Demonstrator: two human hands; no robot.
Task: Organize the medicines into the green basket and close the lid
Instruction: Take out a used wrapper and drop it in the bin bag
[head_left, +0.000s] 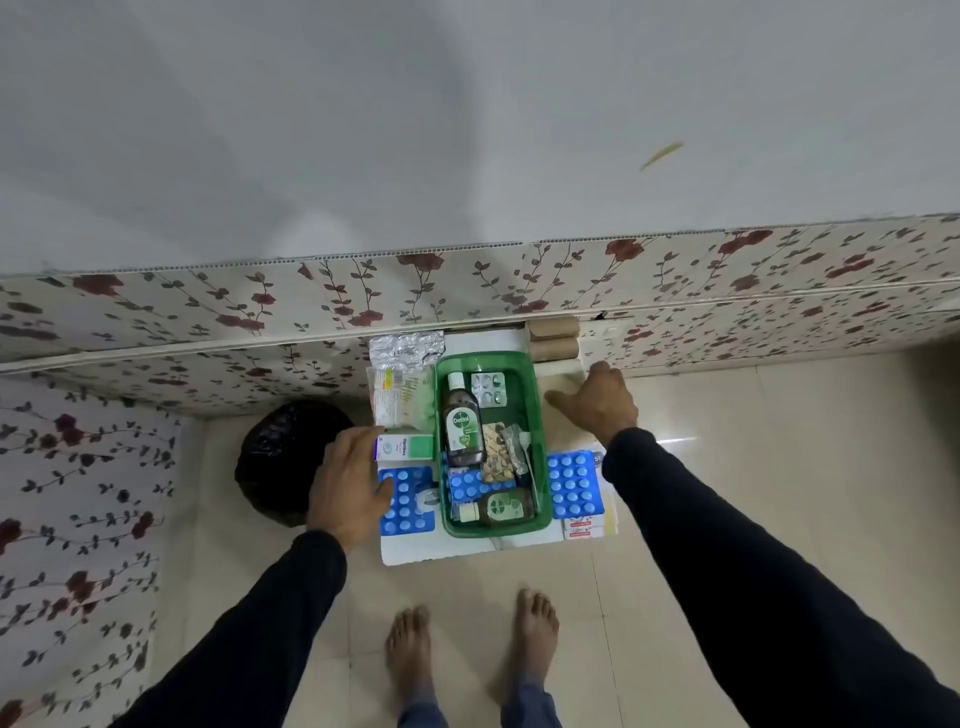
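The green basket stands on a small white table. Inside it lie a large Dettol bottle, a smaller Dettol bottle, a silver blister pack, a blue blister strip and other strips. My left hand rests left of the basket, fingers touching a blue blister sheet and the end of a green-and-white box. My right hand lies flat and spread on the table, right of the basket. Another blue blister sheet sits right of the basket. No lid is identifiable.
Silver foil packs and a pale sachet pack lie at the table's back left. Two cardboard rolls sit behind the basket. A white-and-red box is at the front right. A black bag stands on the floor left. My bare feet are below.
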